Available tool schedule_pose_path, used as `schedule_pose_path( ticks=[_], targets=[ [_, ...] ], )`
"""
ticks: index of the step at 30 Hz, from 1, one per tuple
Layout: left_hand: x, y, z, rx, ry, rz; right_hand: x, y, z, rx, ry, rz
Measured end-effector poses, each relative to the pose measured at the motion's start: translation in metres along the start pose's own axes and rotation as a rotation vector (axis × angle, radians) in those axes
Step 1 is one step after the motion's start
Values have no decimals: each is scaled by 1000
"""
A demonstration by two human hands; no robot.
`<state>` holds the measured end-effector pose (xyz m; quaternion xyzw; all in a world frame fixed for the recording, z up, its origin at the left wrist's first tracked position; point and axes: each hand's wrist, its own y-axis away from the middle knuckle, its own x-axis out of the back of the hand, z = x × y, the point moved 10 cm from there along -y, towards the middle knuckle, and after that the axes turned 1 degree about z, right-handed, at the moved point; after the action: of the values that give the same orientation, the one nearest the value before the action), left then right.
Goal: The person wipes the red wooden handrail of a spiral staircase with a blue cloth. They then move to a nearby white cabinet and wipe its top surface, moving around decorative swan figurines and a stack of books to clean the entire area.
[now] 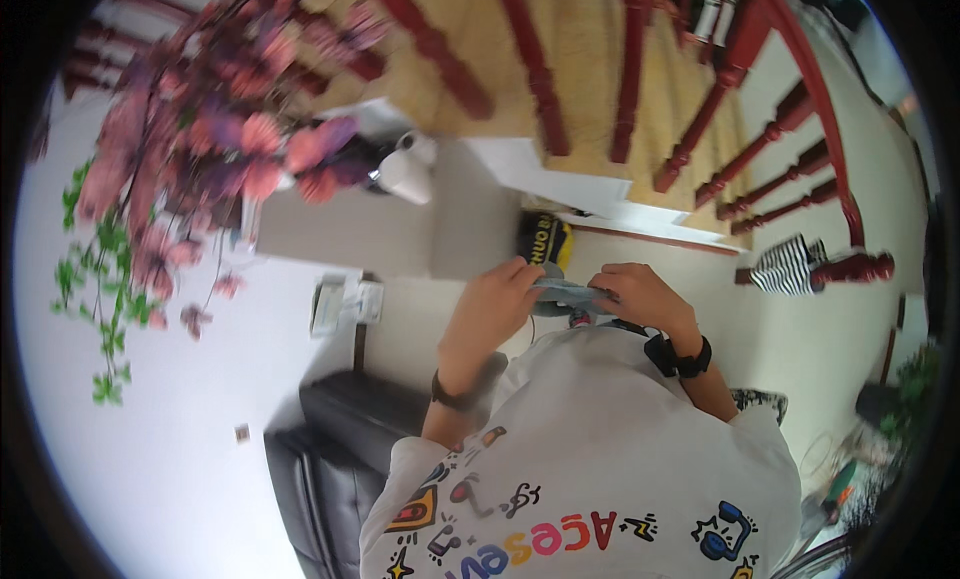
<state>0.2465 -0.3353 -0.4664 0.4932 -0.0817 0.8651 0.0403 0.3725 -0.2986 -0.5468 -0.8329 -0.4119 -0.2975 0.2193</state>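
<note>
My left hand [491, 305] and my right hand [645, 298] are raised in front of my white printed T-shirt. Between them they hold a grey-blue piece of cloth [568, 288], pinched at its two ends and stretched sideways. The fingertips of both hands are curled over the cloth, and its exact kind cannot be told. A black band sits on each wrist. Just beyond the cloth lies a black and yellow bag [549, 240] bearing writing.
A wooden staircase with dark red balusters [541, 76] runs across the top. Pink artificial flowers [262, 136] stand on a grey cabinet [352, 230] at left. A black leather sofa [330, 459] is lower left. A striped cloth [789, 266] hangs on the newel post at right.
</note>
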Motion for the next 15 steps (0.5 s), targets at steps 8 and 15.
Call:
schedule_pose_path(
  ticks=[8, 15],
  targets=[
    [47, 100, -70, 356, -56, 169, -60, -74, -6, -43, -116, -311],
    [83, 164, -115, 508, -355, 467, -103, -123, -11, -30, -446, -234]
  ],
)
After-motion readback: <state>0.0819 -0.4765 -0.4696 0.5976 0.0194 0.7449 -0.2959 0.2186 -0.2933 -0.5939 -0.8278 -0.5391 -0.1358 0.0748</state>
